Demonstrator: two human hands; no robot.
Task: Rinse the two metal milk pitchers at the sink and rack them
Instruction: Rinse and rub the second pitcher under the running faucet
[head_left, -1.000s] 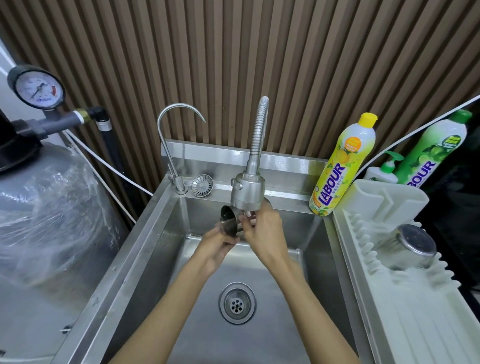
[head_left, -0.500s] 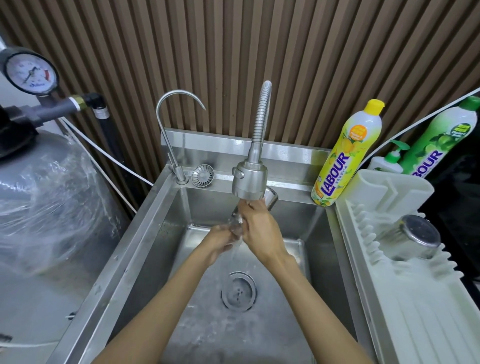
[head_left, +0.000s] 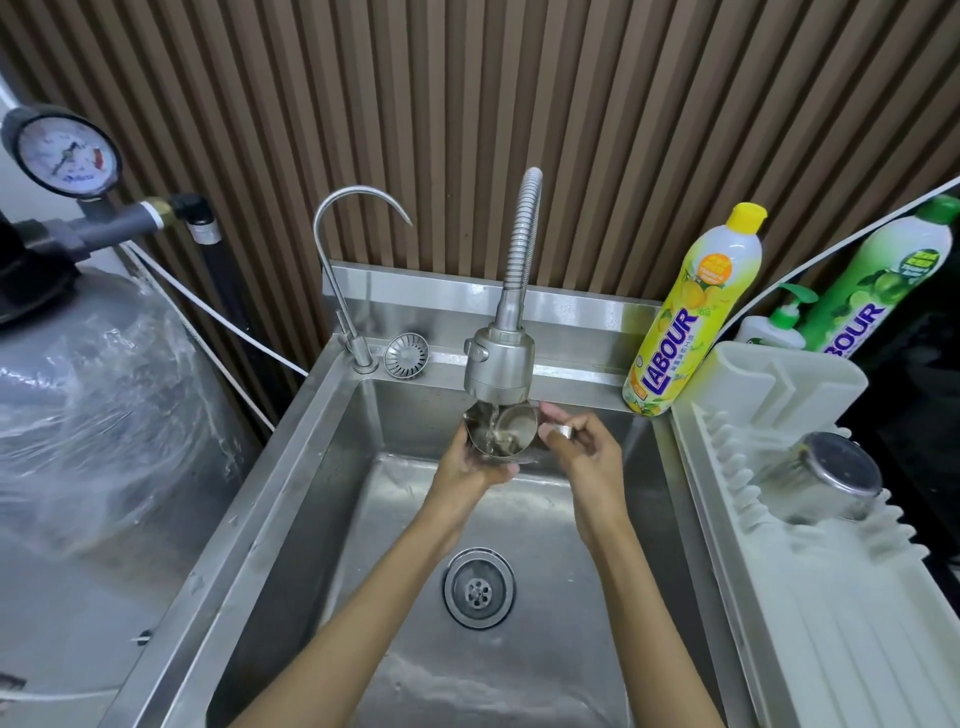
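At my far left a plastic-wrapped tank (head_left: 104, 415) stands under a pressure gauge (head_left: 62, 150), beside the steel sink (head_left: 291, 467). My left hand (head_left: 470, 467) reaches over the basin and cups the milk pitcher (head_left: 511, 426) from below and from its left side, fingers curled round the body. The pitcher is small, shiny steel, tilted so its open mouth faces up and toward me, right under the spray faucet (head_left: 500, 364). Water runs into it and swirls cloudy inside. My right hand (head_left: 587, 452) is just to the pitcher's right, thumb and fingers pinching its flat metal handle. The drain (head_left: 479, 587) lies below, nearer me. Further right a yellow detergent bottle (head_left: 691, 317) stands on the sink ledge. On the white drying rack (head_left: 841, 623) the other pitcher (head_left: 826, 478) lies tipped, base toward me.
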